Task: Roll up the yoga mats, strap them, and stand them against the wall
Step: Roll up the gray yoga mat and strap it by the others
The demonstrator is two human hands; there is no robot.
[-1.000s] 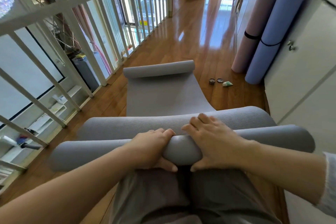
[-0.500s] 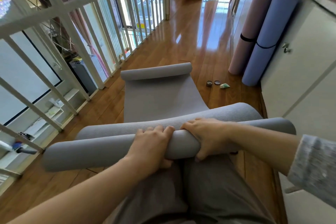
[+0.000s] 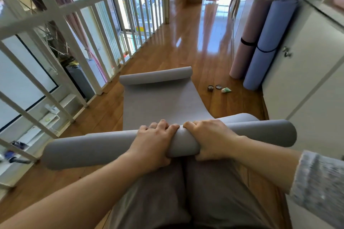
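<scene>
Rolling grey mat (image 3: 93, 147) on wooden floor (image 3: 195, 46): roll lies crosswise before knees, flat remainder (image 3: 158, 106) running ahead to curled far end (image 3: 156, 77). Grip: left hand (image 3: 154, 143) and right hand (image 3: 210, 137) clenched round roll at centre, fingers over top. Advice: spread hands wider and press evenly so edges stay flush; right end possibly skewed, hard to tell. Beyond, pink mat (image 3: 247, 39) and blue mat (image 3: 268, 42) stand strapped beside cabinet (image 3: 307, 72).
</scene>
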